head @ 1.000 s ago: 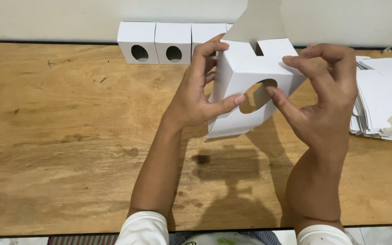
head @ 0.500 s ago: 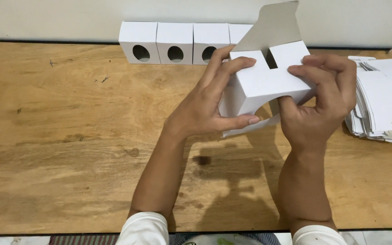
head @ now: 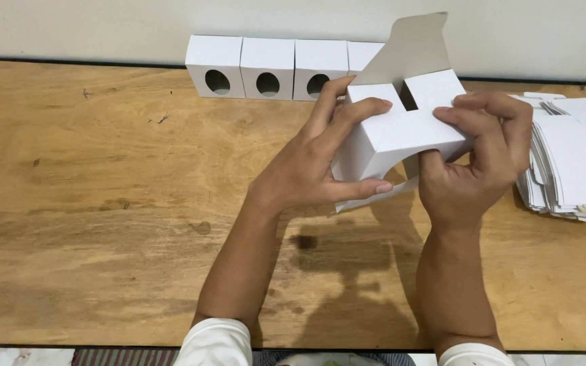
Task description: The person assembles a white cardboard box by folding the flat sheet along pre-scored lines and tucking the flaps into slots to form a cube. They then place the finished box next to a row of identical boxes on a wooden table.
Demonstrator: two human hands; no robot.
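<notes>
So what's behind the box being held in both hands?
Behind the held box, a row of finished white boxes lines the wall. Three show fully; the fourth is partly covered, and any further ones are hidden.

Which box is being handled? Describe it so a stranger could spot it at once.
Start at the wooden table; a row of finished white boxes stands along its back edge. In front of them, the left hand and right hand hold the half-folded box in the air. Only it has its lid flap standing open.
</notes>
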